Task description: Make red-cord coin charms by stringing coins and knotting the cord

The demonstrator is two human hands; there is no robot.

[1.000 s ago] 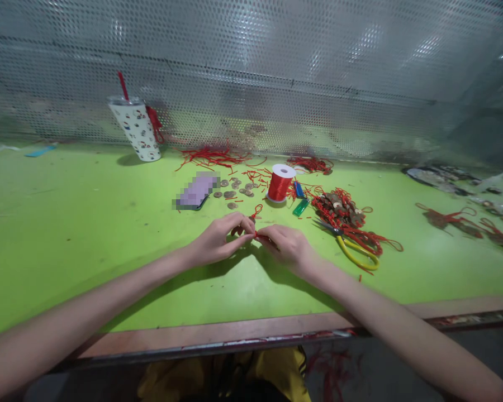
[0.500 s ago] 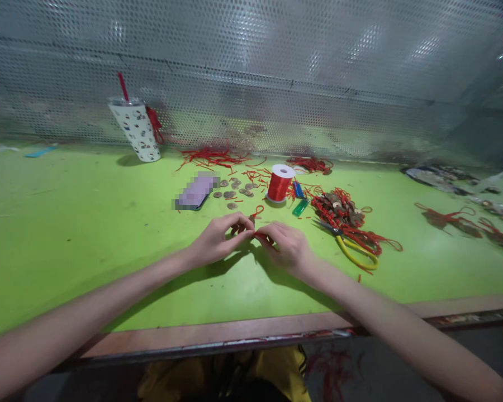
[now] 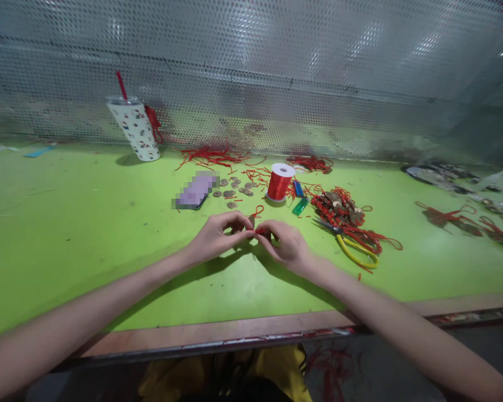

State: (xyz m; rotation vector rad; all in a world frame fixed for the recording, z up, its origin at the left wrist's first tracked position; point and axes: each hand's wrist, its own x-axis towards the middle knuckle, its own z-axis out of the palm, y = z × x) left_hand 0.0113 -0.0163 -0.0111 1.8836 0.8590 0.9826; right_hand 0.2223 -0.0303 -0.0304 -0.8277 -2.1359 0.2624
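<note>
My left hand and my right hand meet fingertip to fingertip over the green table. Both pinch a short piece of red cord with a small loop sticking up behind the fingers; a coin-like piece seems tied into it, partly hidden. Just behind the hands lie loose brass coins and a spool of red thread. Yellow-handled scissors lie to the right of my right hand.
A pile of finished red cord-and-coin knots sits right of the spool, beside a green lighter and a blue one. A phone, a patterned cup with straw, red cord scraps and a perforated metal wall are behind.
The two hands have drawn a little closer together and shifted their fingers on the red cord. Nothing else on the table has moved.
</note>
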